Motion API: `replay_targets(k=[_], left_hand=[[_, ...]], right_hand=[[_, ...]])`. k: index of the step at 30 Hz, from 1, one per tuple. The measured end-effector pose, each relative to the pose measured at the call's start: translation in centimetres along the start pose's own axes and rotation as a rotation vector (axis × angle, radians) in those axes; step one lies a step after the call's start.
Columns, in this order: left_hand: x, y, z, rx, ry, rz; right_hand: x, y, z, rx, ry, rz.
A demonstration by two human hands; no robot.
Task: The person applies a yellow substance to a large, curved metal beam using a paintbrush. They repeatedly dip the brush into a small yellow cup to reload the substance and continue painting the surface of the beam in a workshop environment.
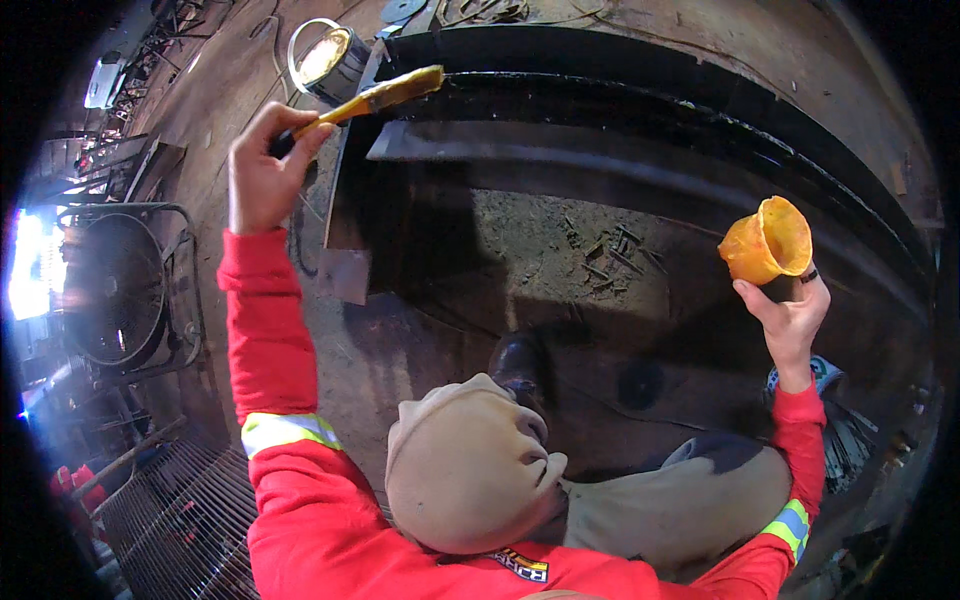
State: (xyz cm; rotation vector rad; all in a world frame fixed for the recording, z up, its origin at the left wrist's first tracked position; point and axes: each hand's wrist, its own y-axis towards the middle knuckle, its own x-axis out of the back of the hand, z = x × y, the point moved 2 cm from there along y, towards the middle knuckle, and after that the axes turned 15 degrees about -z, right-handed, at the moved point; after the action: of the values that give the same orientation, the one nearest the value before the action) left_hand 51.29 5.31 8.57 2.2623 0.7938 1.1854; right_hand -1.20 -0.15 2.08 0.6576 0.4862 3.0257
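A paintbrush (pixel 385 95) with a yellow-stained handle and bristles is gripped in my left hand (pixel 265 170), raised at the upper left. Its bristles point right, beside the end of a long dark steel beam (pixel 600 98); I cannot tell whether they touch it. Out to the right, my right hand (pixel 790 315) has its fingers closed round the lower part of a yellow cup (pixel 748 252). The cup is smeared with yellow and tilted, its open mouth facing right. How much is inside is unclear. Some fingers are hidden behind it.
A bucket (pixel 345 72) with yellowish contents stands beyond my left hand. At the left are a large fan (pixel 110 285) and a metal grating (pixel 180 525). Short rods (pixel 620 255) lie on the floor inside the beam frame. Thin rods (pixel 848 445) fan out near my right forearm.
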Motion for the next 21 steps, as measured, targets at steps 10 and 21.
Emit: replay_targets(k=[10,21], left_hand=[[-2.3,-4.1,-3.5,0.273,0.023,-0.219],[-6.3,-2.7,-13.9,0.642,-0.003,-0.033]], right_hand=[[1.2,1.9,3.6,0.243,-0.129,-0.005],[4.8,3.0,15.8,0.045,-0.162,0.177]])
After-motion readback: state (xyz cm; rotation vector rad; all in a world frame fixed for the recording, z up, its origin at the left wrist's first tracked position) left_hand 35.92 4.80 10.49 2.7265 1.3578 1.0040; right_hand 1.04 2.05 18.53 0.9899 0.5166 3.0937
